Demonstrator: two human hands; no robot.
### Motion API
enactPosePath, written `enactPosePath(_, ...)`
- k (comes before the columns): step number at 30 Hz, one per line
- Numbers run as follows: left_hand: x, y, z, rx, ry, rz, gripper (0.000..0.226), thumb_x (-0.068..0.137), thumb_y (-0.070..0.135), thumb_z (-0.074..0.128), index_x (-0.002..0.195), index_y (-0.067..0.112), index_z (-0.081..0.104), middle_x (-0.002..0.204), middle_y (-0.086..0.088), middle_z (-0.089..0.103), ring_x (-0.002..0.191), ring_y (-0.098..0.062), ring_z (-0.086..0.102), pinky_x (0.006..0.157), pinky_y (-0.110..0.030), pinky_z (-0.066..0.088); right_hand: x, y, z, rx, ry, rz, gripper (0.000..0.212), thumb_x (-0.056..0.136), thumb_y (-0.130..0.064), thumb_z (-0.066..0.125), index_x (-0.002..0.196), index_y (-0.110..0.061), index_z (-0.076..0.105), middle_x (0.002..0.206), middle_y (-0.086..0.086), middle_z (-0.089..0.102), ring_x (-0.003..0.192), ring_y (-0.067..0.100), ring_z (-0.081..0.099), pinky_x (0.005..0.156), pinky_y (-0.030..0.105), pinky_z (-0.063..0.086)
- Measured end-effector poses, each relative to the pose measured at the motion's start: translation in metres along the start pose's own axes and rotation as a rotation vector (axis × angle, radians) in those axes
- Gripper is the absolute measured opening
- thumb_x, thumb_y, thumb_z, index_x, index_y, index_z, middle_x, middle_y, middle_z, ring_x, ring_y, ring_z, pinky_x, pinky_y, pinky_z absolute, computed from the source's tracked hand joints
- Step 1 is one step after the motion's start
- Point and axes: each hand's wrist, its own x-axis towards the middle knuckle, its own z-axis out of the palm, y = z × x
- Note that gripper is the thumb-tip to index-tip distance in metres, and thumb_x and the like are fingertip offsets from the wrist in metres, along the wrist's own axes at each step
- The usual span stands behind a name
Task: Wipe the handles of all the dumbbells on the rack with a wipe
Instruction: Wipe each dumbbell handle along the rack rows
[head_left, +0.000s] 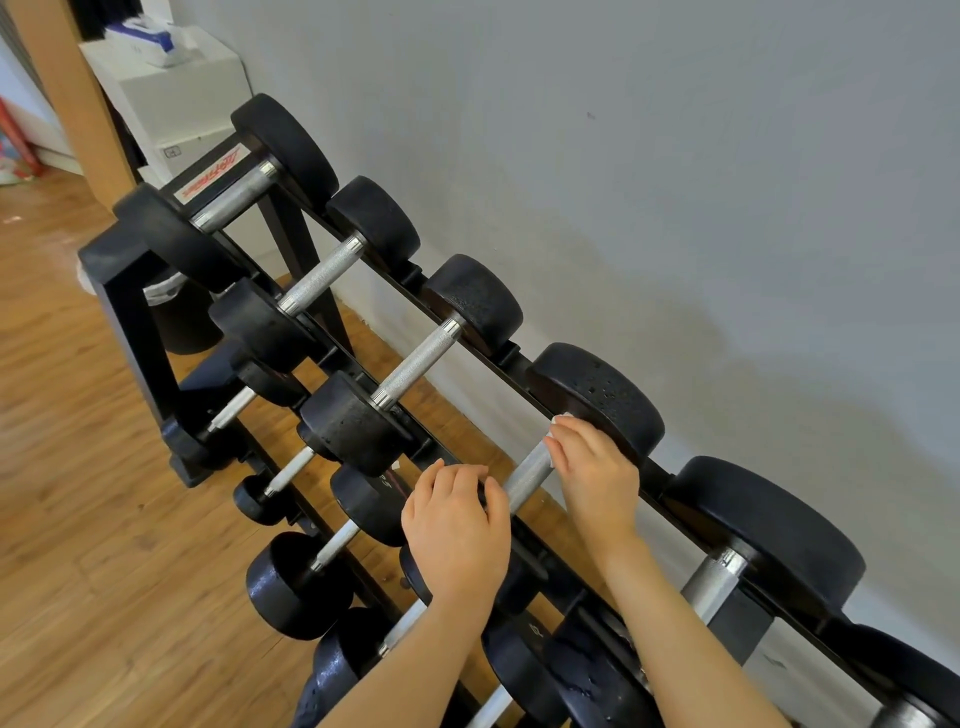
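The rack (132, 312) was a black metal frame standing along a grey wall, with tiers sloping down toward the wooden floor. Black round-headed dumbbells (322, 273) with knurled silver handles lay across its rails, side by side. On the top tier, the fourth dumbbell's handle (527, 475) was partly covered near its far head, where a small white wipe (562, 417) showed, pressed against the metal. Smaller dumbbells (298, 577) lay on the lower tiers.

wall (675, 130): plain grey | floor (78, 467): wood planks | cabinet (176, 93): white, far corner
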Motion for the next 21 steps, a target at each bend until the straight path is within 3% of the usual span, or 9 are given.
enactPosePath(6, -0.001, -0.001, 0.000, -0.003, 0.000, -0.002, 0.051, 0.090, 0.045, 0.028, 0.100, 0.026, 0.074, 0.107, 0.010, 0.070, 0.124, -0.019, 0.055, 0.104, -0.044, 0.039, -0.015, -0.002, 0.000, 0.047, -0.055, 0.040, 0.048, 0.075, -0.011, 0.078, 0.120, -0.005, 0.065, 0.122, 0.010, 0.065, 0.105, 0.024, 0.065, 0.081, 0.035, 0.058)
enactPosePath(10, -0.001, 0.000, 0.000, 0.004, -0.023, -0.013, 0.051, 0.090, 0.044, 0.028, 0.102, 0.026, 0.073, 0.109, 0.009, 0.070, 0.126, -0.019, 0.052, 0.106, -0.044, 0.036, -0.007, -0.003, -0.001, 0.027, -0.077, 0.054, 0.051, 0.069, -0.006, 0.082, 0.117, -0.002, 0.066, 0.117, 0.012, 0.067, 0.108, 0.025, 0.065, 0.087, 0.039, 0.056)
enactPosePath(13, -0.001, 0.001, 0.000, -0.002, -0.022, -0.015, 0.055, 0.090, 0.046, 0.024, 0.103, 0.025, 0.073, 0.110, 0.009, 0.070, 0.126, -0.019, 0.052, 0.105, -0.044, 0.037, -0.006, -0.012, 0.001, 0.076, -0.118, 0.001, 0.047, 0.066, -0.003, 0.084, 0.111, -0.003, 0.068, 0.111, 0.010, 0.070, 0.103, 0.024, 0.067, 0.092, 0.034, 0.048)
enactPosePath(16, 0.000, 0.001, 0.000, -0.002, -0.013, -0.012, 0.055, 0.090, 0.045, 0.024, 0.102, 0.024, 0.074, 0.109, 0.009, 0.070, 0.125, -0.020, 0.053, 0.104, -0.044, 0.037, -0.004, -0.013, 0.000, 0.101, -0.139, -0.077, 0.040, 0.069, -0.004, 0.082, 0.107, -0.004, 0.070, 0.107, 0.009, 0.071, 0.099, 0.024, 0.068, 0.092, 0.032, 0.046)
enactPosePath(21, 0.000, 0.000, -0.001, 0.004, -0.021, -0.016, 0.055, 0.090, 0.045, 0.024, 0.102, 0.024, 0.074, 0.109, 0.008, 0.070, 0.125, -0.020, 0.053, 0.105, -0.043, 0.037, 0.001, -0.007, -0.007, 0.074, -0.127, 0.007, 0.041, 0.072, -0.006, 0.080, 0.111, -0.001, 0.067, 0.110, 0.013, 0.069, 0.102, 0.027, 0.067, 0.083, 0.035, 0.055)
